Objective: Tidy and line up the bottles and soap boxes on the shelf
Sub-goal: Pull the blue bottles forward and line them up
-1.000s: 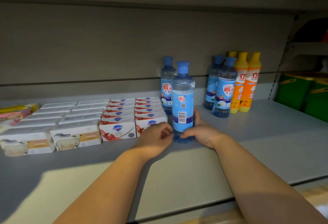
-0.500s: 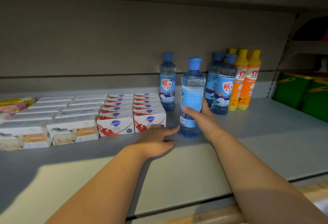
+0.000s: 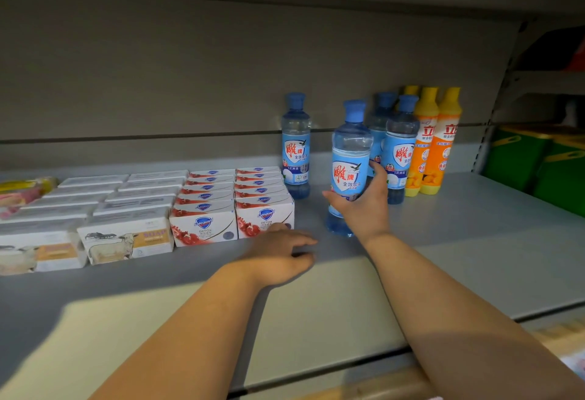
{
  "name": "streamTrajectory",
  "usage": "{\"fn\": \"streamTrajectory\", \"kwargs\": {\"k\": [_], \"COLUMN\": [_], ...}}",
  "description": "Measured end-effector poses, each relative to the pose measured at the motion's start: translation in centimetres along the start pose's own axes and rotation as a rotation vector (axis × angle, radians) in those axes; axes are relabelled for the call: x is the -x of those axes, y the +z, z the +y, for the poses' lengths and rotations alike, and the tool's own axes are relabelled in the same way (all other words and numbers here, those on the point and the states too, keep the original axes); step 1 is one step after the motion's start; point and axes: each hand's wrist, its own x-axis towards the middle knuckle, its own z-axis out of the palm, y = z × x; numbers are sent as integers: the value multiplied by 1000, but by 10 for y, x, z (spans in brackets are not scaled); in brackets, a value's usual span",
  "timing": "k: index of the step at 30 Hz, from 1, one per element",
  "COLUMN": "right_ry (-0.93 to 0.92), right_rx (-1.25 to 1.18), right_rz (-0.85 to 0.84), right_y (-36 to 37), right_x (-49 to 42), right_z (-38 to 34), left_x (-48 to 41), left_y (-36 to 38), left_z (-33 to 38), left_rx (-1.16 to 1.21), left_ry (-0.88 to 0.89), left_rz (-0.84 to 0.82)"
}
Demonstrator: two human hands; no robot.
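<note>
The blue bottle is held on the shelf by the right grip, which is curled round its lower label. The left grip is spread loosely just before the soap boxes.

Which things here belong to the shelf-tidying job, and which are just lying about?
Part of the job: held blue bottle, gripped by the right hand; lone blue bottle; paired blue bottles; orange bottles; Safeguard soap boxes; sheep soap boxes; shelf.

Just lying about: green containers, far right; yellow and pink packs, far left, contents unclear.
</note>
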Motion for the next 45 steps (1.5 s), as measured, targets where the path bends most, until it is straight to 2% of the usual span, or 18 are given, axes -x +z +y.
{"fn": "streamTrajectory", "kwargs": {"k": [2, 7, 10, 13, 19, 30, 35, 45], "right_ry": [14, 79, 99, 132, 251, 241, 193, 215], "right_rx": [-16, 133, 348, 452, 364, 358, 554, 594], "right_rz": [19, 60, 85, 33, 24, 99, 142, 166], "right_y": [-1, 5, 14, 21, 39, 43, 40, 40], "right_x": [-4, -17, -31, -53, -89, -95, -84, -84], "right_z": [6, 16, 23, 30, 42, 62, 55, 51], "left_x": [0, -1, -3, -5, -5, -9, -8, -6], "left_y": [0, 1, 2, 3, 2, 6, 4, 5], "left_z": [1, -2, -4, -4, -3, -6, -4, -2], "left_rx": [-48, -71, -77, -110, -117, -67, -68, -87], "left_ry": [35, 57, 76, 97, 96, 64, 45, 44], "left_rz": [19, 29, 43, 65, 86, 81, 71, 83]}}
